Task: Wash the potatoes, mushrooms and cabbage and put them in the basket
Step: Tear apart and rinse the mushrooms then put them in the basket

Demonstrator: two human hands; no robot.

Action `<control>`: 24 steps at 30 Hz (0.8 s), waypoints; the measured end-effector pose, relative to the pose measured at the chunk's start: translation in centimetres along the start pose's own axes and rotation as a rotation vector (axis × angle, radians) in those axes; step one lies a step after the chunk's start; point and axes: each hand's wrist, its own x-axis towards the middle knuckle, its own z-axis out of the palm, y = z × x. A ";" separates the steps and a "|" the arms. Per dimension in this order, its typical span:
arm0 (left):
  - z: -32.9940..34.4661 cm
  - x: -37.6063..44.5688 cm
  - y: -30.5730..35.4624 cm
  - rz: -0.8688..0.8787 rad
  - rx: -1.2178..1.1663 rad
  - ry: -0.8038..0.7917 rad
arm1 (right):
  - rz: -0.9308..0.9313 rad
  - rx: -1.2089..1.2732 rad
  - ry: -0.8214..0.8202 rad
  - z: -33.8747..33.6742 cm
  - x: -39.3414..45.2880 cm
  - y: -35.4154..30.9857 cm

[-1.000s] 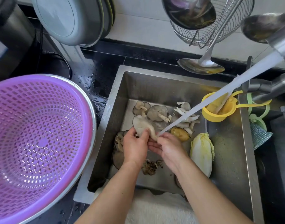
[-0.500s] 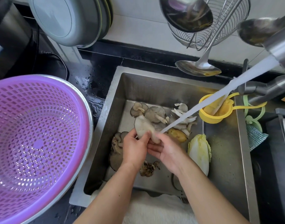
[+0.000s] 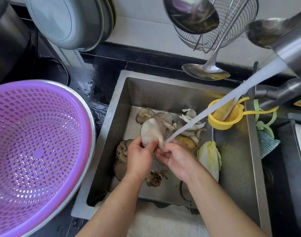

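Note:
Over the steel sink (image 3: 235, 168), my left hand (image 3: 139, 156) and my right hand (image 3: 177, 158) both hold one large pale oyster mushroom (image 3: 150, 131). The tap's water stream (image 3: 214, 106) lands on its stem, by my right fingers. More mushrooms (image 3: 189, 124) lie at the back of the sink, and darker ones (image 3: 121, 151) lie left of my wrist. A yellowish potato (image 3: 186, 141) sits partly behind my right hand. A cabbage (image 3: 209, 159) lies to the right. The purple basket (image 3: 35, 151), with nothing in it, stands on the left counter.
A yellow strainer (image 3: 223, 117) hangs on the sink's right rim. The faucet (image 3: 293, 48) reaches in from the upper right. Ladles (image 3: 204, 71) and a wire skimmer (image 3: 231, 28) hang above the sink. Steel bowls (image 3: 69, 23) lean at the back left. A white cloth (image 3: 163, 219) covers the front edge.
The mushroom has turned in my hands, its broad cap now tilted up toward the back of the sink. Both hands stay under the stream.

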 end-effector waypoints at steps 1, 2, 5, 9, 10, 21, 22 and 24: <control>-0.1 0.1 0.0 -0.012 -0.016 0.012 | -0.001 0.013 -0.011 -0.1 -0.1 0.1; -0.1 0.1 0.0 -0.023 -0.035 0.022 | -0.006 0.021 -0.023 -0.2 -0.2 0.3; -0.1 0.2 -0.1 -0.041 -0.058 0.043 | -0.044 -0.001 -0.009 0.0 -0.3 0.7; -0.2 0.2 -0.2 -0.026 -0.065 0.062 | -0.099 -0.010 -0.020 -0.1 -0.4 0.8; -0.2 0.2 -0.2 -0.020 -0.062 0.063 | -0.098 0.003 -0.048 -0.1 -0.5 0.8; 0.0 0.1 -0.1 0.014 -0.019 0.051 | -0.140 -0.073 -0.035 -0.3 -0.5 1.1; 0.1 0.1 -0.1 0.014 -0.017 0.049 | -0.149 -0.090 -0.027 -0.2 -0.4 1.1; 0.2 0.0 -0.1 0.018 -0.012 0.043 | -0.178 -0.137 0.012 -0.1 -0.1 1.2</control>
